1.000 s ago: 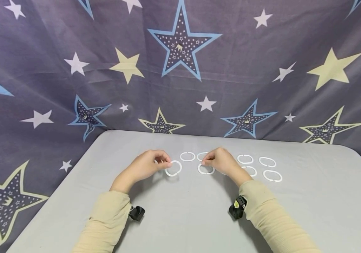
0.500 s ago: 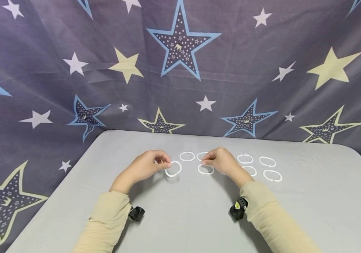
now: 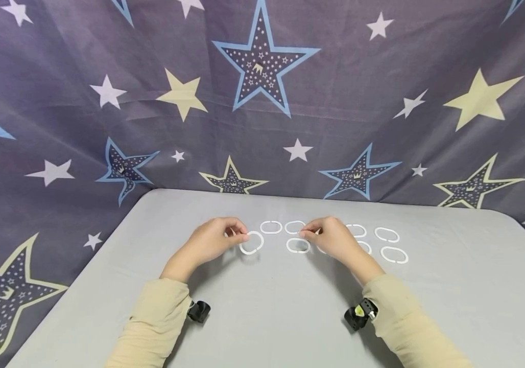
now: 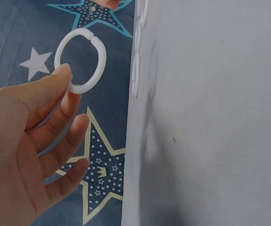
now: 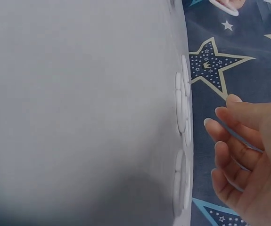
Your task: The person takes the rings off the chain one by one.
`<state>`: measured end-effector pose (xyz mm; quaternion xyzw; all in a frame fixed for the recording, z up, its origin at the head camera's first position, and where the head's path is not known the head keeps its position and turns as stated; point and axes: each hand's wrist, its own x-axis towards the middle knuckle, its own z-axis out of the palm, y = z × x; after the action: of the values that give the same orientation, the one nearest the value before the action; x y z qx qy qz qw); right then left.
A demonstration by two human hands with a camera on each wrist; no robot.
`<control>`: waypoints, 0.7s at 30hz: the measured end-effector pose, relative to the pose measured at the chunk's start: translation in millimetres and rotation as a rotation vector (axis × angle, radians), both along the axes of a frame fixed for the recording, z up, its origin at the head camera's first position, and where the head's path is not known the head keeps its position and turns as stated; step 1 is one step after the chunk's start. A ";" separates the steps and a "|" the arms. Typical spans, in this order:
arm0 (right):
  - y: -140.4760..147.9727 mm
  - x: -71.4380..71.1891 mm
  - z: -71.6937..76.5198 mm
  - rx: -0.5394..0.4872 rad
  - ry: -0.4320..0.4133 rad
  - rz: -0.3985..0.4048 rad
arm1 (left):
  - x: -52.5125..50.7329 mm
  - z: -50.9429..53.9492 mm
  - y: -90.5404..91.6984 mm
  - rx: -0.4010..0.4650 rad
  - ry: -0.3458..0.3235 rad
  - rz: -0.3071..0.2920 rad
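Note:
Between thumb and forefinger my left hand (image 3: 214, 239) pinches a white oval plastic link (image 4: 102, 59), held up off the table with a small split in its rim. Its other fingers are loosely bent in the left wrist view. My right hand (image 3: 331, 237) hovers over the rows of links, fingers relaxed, with nothing between them in the right wrist view (image 5: 250, 146). Nearest to its fingertips is a flat-lying white link (image 3: 298, 252). The right hand and wrist partly hide some links behind them.
Several more white links lie in two rows on the grey table (image 3: 262, 312), among them a back-row link (image 3: 271, 233) and a link at the right end (image 3: 394, 262). A star-patterned cloth (image 3: 253, 128) hangs behind the table's far edge.
My right hand has shifted slightly right, its fingertips moving away from the nearer link. My left hand keeps its pinch on its link, almost unmoved.

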<state>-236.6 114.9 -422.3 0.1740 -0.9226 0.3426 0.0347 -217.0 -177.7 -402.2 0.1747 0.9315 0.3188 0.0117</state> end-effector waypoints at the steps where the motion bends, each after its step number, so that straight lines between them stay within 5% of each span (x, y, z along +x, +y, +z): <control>1: 0.9 1.5 0.6 -0.001 -0.001 -0.002 | -0.1 0.2 0.1 -0.010 0.003 0.009; 21: 24.2 32.9 5.1 -0.107 -0.017 -0.062 | -5.4 -1.7 14.6 -0.096 0.044 -0.003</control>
<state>-203.7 139.0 -417.2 0.1405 -0.9081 0.3917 0.0467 -222.4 -163.0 -403.8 0.1823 0.9455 0.2696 0.0000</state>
